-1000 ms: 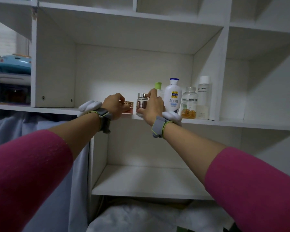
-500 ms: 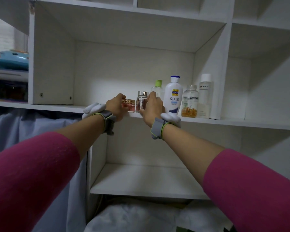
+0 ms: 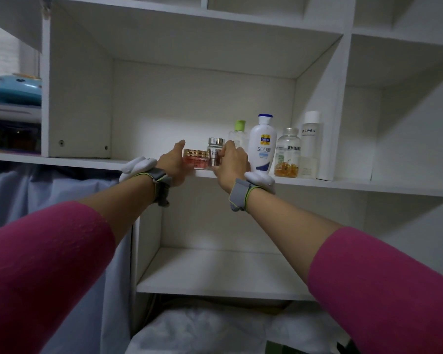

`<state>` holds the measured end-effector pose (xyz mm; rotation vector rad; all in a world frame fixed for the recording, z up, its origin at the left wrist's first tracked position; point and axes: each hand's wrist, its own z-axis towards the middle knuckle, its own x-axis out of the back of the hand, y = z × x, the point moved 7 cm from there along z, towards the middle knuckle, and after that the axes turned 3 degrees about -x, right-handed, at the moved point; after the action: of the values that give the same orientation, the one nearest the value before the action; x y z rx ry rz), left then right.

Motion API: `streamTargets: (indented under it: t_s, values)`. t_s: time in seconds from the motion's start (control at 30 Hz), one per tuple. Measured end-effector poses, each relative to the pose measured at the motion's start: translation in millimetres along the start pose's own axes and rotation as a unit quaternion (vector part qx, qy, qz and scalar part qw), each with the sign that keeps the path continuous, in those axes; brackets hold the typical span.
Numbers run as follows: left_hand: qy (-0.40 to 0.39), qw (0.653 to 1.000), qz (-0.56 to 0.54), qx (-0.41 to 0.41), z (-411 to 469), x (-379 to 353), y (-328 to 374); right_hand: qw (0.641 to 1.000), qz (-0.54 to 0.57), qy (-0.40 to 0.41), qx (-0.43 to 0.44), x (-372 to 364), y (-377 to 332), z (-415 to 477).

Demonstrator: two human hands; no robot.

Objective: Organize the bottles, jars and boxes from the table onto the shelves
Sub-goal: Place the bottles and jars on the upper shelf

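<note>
white shelf [image 3: 87, 161] holds a row of bottles at the right; white lotion bottle [image 3: 262, 144] is tallest up front; right hand [image 3: 232, 163] wraps the silver-capped jar [image 3: 214, 154]; left hand [image 3: 173, 163], fingers spread, touches the pink gold-lidded jar [image 3: 195, 159] beside it

Left hand [image 3: 173, 162] has opened off pink jar [image 3: 195, 159].

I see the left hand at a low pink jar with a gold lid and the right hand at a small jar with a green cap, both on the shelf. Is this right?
Not quite. In the head view the small jar at the right hand has a silver cap; the green cap belongs to the clear bottle behind it. The left hand is at the low pink jar with the gold lid, and both stand on the shelf.
</note>
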<state>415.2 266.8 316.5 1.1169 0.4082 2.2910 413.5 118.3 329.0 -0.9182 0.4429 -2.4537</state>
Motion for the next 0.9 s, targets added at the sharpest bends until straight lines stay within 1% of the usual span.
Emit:
streamTargets:
  t_s: [0.13, 0.43, 0.63, 0.9]
  values:
    - [0.004, 1.000, -0.002, 0.004, -5, 2, 3, 1.000, 0.008, -0.002, -0.003, 8, 2, -5]
    - [0.007, 1.000, 0.021, 0.012, -23, 12, 20, 0.999, 0.027, -0.034, -0.008, 41, 16, -19]
    - [-0.019, 0.999, 0.037, 0.009, -44, 16, 45, 0.998, 0.005, -0.045, -0.035, 72, 22, -34]
    - [-0.041, 0.998, 0.051, -0.004, -77, 20, 73, 0.997, 0.016, -0.046, -0.056, 108, 34, -59]
